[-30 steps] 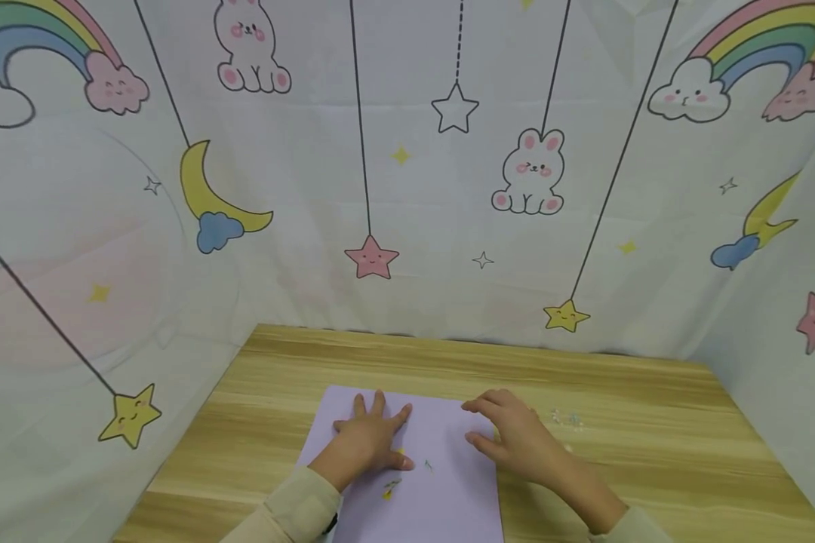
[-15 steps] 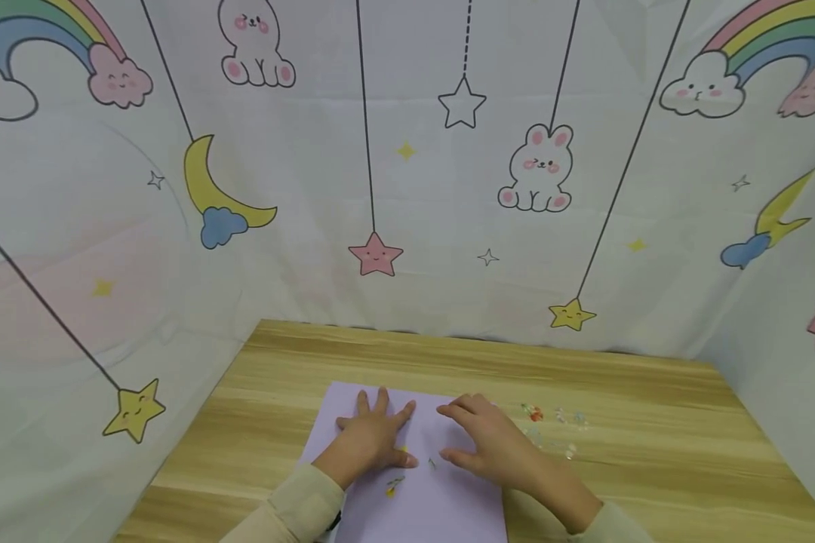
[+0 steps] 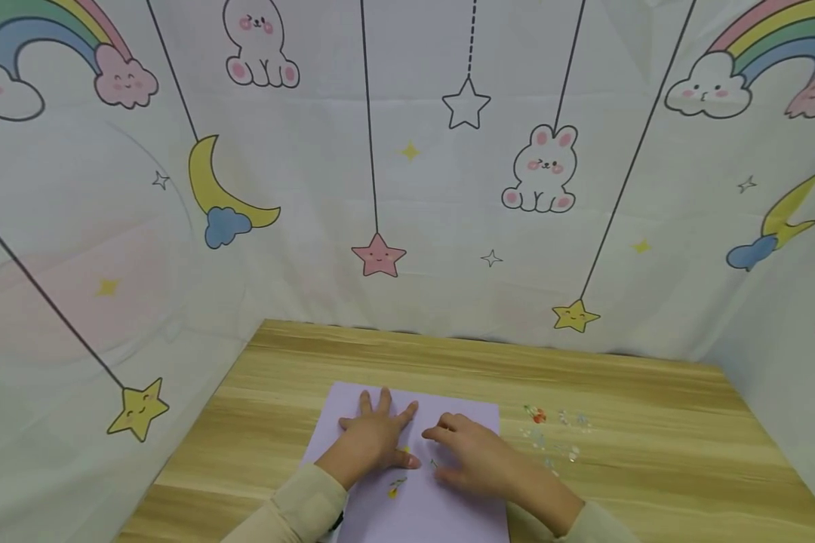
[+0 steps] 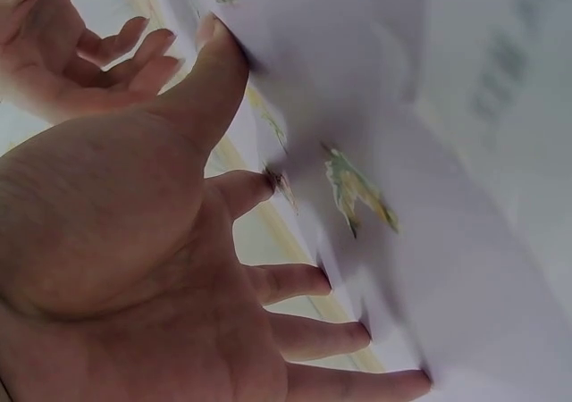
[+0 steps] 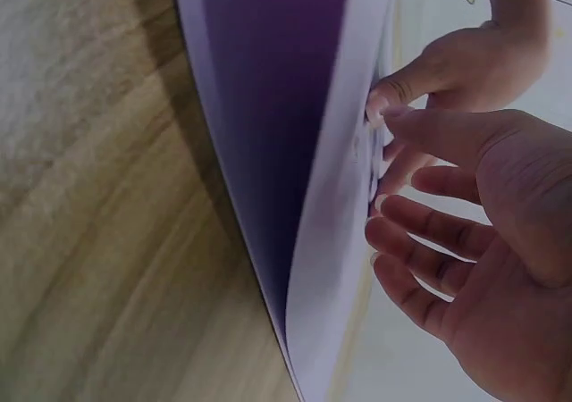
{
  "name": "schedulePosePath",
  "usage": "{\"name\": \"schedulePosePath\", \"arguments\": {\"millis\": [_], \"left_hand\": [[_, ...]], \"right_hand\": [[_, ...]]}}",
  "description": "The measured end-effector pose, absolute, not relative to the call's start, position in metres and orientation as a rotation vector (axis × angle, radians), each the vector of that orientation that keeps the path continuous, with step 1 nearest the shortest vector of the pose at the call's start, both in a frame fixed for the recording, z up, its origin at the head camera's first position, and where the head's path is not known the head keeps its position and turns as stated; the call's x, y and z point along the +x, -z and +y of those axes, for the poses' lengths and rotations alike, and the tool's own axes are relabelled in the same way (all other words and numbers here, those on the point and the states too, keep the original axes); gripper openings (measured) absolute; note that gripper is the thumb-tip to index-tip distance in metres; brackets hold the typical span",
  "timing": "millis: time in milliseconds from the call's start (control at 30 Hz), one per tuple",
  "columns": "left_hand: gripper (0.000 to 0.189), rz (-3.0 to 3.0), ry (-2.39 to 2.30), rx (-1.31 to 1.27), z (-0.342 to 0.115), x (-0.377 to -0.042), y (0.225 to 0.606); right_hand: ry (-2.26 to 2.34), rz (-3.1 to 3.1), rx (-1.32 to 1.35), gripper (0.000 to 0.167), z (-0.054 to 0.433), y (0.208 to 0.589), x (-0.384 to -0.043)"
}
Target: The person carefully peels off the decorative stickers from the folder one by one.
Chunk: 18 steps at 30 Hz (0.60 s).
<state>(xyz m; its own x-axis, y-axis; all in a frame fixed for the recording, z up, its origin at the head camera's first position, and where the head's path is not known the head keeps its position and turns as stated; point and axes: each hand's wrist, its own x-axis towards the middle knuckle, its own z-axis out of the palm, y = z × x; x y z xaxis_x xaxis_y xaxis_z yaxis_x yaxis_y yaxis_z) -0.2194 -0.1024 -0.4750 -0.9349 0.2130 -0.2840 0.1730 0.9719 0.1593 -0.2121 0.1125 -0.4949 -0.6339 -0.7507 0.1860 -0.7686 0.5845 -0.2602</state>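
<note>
A lilac folder-like sheet (image 3: pixel 448 520) lies on the table; its near layer gapes from the one beneath in the right wrist view. My left hand (image 3: pixel 370 441) rests on it, fingers spread and tips pressing the surface. Small flower pieces that look like stickers are on the lilac surface: a yellow flower (image 3: pixel 393 491) below the left thumb and a green sprig (image 3: pixel 433 463) between the hands. My right hand (image 3: pixel 475 456) hovers over the right half, fingertips close to the sprig. In the right wrist view its fingers (image 5: pixel 420 241) bend loosely, with nothing seen between them.
Right of the lilac sheet, several loose flower pieces lie on the wooden table (image 3: pixel 652 452), among them a red flower (image 3: pixel 536 414) and a whitish one (image 3: pixel 573 454). A printed white curtain (image 3: pixel 435 188) encloses the back and sides.
My right hand has moved left across the lilac sheet toward the green sprig, uncovering the loose flower pieces on the table. The left hand stays pressed in place.
</note>
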Motion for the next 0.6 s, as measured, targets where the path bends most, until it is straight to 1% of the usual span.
{"name": "schedulePosePath", "arguments": {"millis": [133, 400, 600], "left_hand": [[0.097, 2.822, -0.195, 0.287, -0.1027, -0.2193, 0.4764], [0.097, 2.815, -0.193, 0.281, -0.1026, -0.2201, 0.4767], [0.097, 2.811, -0.193, 0.277, -0.1022, -0.2204, 0.4773]], "right_hand": [[-0.465, -2.754, 1.331, 0.042, 0.1115, 0.4990, -0.2114], [-0.474, -2.784, 1.318, 0.020, 0.1110, 0.5004, -0.2116], [-0.514, -2.785, 1.305, 0.014, 0.1099, 0.5028, -0.2122]]}}
